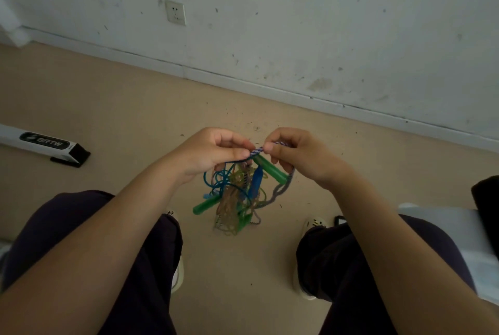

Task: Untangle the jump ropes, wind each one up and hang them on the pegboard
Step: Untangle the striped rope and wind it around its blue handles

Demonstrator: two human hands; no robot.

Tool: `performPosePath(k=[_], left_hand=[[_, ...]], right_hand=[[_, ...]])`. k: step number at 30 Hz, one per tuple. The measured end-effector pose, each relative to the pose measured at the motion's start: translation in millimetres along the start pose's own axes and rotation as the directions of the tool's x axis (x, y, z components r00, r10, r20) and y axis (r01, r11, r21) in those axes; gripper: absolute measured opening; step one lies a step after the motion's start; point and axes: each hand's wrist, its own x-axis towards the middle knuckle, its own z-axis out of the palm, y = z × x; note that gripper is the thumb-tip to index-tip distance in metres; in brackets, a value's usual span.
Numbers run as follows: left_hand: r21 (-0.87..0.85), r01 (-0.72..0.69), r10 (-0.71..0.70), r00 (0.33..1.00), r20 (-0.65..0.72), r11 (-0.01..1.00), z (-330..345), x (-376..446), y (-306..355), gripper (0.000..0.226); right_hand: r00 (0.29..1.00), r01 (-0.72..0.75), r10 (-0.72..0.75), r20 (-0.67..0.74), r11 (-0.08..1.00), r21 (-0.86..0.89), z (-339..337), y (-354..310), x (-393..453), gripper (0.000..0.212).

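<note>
Head view: tangled jump ropes [237, 194], hand-held.

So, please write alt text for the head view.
Both hands, left hand and right hand, pinch a blue-white braided rope above a hanging tangle of jump ropes with green handles, over a beige floor.

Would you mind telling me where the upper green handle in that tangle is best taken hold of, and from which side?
Probably the lower, free end of the upper green handle, approached from the right. It slants down-right out of the tangle of ropes, so that end sticks clear, while its upper end is tucked under the right hand and the striped cord that both hands pinch.
</note>
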Motion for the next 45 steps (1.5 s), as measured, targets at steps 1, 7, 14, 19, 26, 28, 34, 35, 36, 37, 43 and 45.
performPosePath(k=[1,7,14,19,26,28,34,35,36,37,43,45], left_hand=[[0.032,-0.006,0.006,1.000,-0.005,0.999,-1,0,0,0.015],[0.221,0.019,-0.025,0.999,0.026,0.975,-2,1,-3,0.024],[0.321,0.025,-0.052,0.996,0.076,0.947,3,2,-8,0.016],[0.282,-0.004,-0.013,0.998,0.057,0.959,5,3,-7,0.008],[0.271,-0.006,-0.016,0.997,0.077,0.963,1,-1,0,0.013],[0.268,-0.006,-0.009,0.998,0.056,0.963,-3,-2,1,0.015],[0.300,0.007,-0.022,0.999,0.049,0.954,-4,1,-3,0.017],[0.288,0.002,-0.013,0.999,0.034,0.958,-2,1,-3,0.018],[0.269,-0.003,-0.001,1.000,0.013,0.963,1,1,-5,0.018],[0.241,-0.009,0.011,1.000,-0.007,0.970,3,1,-6,0.016],[0.155,-0.007,0.013,0.999,-0.037,0.988,4,0,-6,0.016],[0.173,-0.001,0.009,0.999,-0.045,0.985,3,-1,-5,0.018]], right_hand=[[1.000,0.013,-0.013,-0.019,1.000,-0.007,0,0,0,0.011],[0.972,0.101,-0.053,-0.230,0.974,0.202,-6,-3,0,0.021],[0.950,0.090,0.007,-0.312,0.951,0.296,-14,1,1,0.022],[0.995,-0.077,0.083,-0.060,0.993,0.092,-10,-14,-8,0.021],[0.999,-0.049,0.048,-0.008,0.970,-0.238,5,-11,-5,0.009],[0.982,-0.016,-0.002,-0.191,0.996,-0.092,0,-10,-4,0.017],[0.961,0.013,-0.011,-0.276,1.000,0.004,-7,-7,-5,0.027],[0.979,-0.013,0.008,-0.205,1.000,-0.022,-5,-9,-6,0.027],[0.991,-0.041,0.034,-0.126,0.998,-0.054,-3,-10,-6,0.028],[0.997,-0.069,0.065,-0.044,0.994,-0.089,-1,-12,-7,0.030],[0.991,-0.092,0.116,0.062,0.947,-0.307,13,-7,-2,0.015],[0.996,-0.077,0.062,-0.071,0.973,-0.219,6,-7,1,0.009]])
